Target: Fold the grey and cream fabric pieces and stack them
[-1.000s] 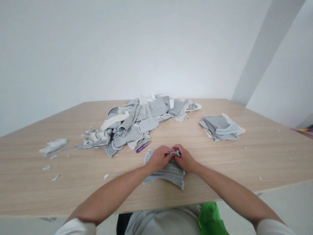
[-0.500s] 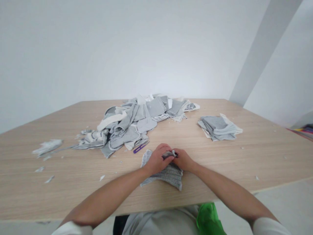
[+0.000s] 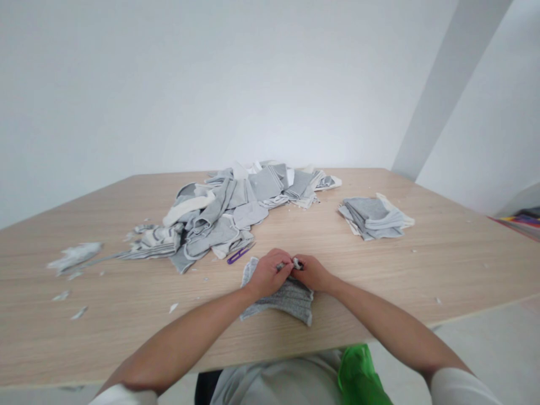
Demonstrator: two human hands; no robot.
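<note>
A grey ribbed knit fabric piece (image 3: 291,304) with pale edges lies on the table close to my body. My left hand (image 3: 272,273) is closed on its far edge, fingers bunching the cloth. Right beside it, my right hand (image 3: 311,273) pinches the same edge, and the fingertips of both hands nearly meet. A small light-grey gathered bit shows between them. Just beyond my left hand lies a purple thread snipper (image 3: 238,256), touched by neither hand.
A loose heap of grey, white and striped fabric pieces (image 3: 228,214) spreads across the back. At the right sits a smaller stack of grey pieces (image 3: 373,216). White scraps (image 3: 76,256) are scattered at left. A green bag (image 3: 360,374) hangs below the table's front edge.
My fingertips have drawn closer together over the fabric edge, so less of the dark opening shows. The whole view has shifted slightly; the heap and stack have stayed put.
</note>
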